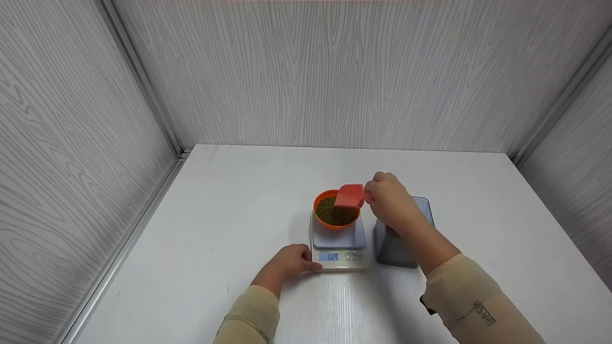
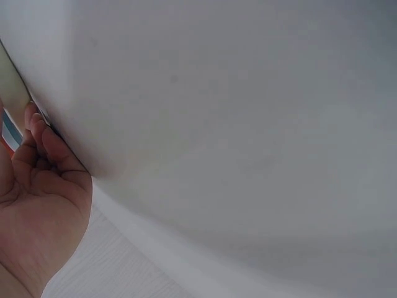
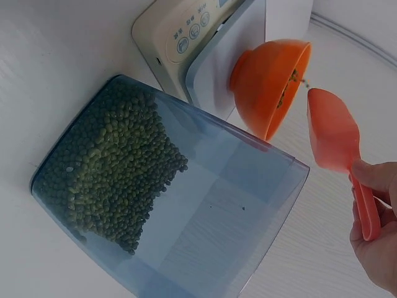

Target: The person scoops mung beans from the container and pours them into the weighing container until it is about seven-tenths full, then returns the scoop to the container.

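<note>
My right hand (image 1: 389, 198) grips the handle of a red scoop (image 1: 350, 196), tilted over an orange bowl (image 1: 334, 227). In the right wrist view, a few green mung beans (image 3: 304, 81) fall from the scoop's lip into the bowl. Many beans lie inside the bowl, which stands on a kitchen scale (image 1: 338, 242) with a lit display reading about 669. At the scale's front left corner, my left hand (image 1: 289, 263) holds its edge, thumb along the front and fingers curled at the side. The left wrist view shows only that curled hand (image 2: 46, 211) and the scale's edge.
A clear bluish container (image 3: 211, 211) partly filled with mung beans (image 3: 118, 167) stands right of the scale, beneath my right forearm. All of it rests on a white table (image 1: 229, 205), with grey wood-grain walls (image 1: 306, 71) at the back and both sides.
</note>
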Demonstrator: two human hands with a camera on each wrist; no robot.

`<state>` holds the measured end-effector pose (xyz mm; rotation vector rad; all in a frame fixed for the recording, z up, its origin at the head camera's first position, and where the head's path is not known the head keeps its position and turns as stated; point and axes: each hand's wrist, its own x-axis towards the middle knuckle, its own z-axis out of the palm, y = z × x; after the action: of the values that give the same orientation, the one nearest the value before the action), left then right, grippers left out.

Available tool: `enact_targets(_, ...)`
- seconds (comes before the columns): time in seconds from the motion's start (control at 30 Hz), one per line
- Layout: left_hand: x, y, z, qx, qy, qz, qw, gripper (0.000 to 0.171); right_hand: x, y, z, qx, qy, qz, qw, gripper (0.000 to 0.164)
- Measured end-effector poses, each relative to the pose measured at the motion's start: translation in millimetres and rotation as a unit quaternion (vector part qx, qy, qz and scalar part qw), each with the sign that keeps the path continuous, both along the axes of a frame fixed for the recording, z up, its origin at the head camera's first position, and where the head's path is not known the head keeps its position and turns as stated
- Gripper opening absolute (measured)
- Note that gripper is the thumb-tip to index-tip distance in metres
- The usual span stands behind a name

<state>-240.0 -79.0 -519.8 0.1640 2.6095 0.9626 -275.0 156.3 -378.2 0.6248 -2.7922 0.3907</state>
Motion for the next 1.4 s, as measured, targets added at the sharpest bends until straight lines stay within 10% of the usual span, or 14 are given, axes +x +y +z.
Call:
enact_targets(0.77,-0.4,-1.1,-1.5,0.009,0.012,-0.007,0.9999,0.034,7.6,66.3,14.7,-0.133,-0.103,-0.064,0.984,0.019)
enact_targets(1.4,-0.4,-0.6,-3.6,0.008,0.014,-0.005,0.9999,0.035,17.7,112.7,28.6,0.034,-0.11,-0.024,0.993,0.015)
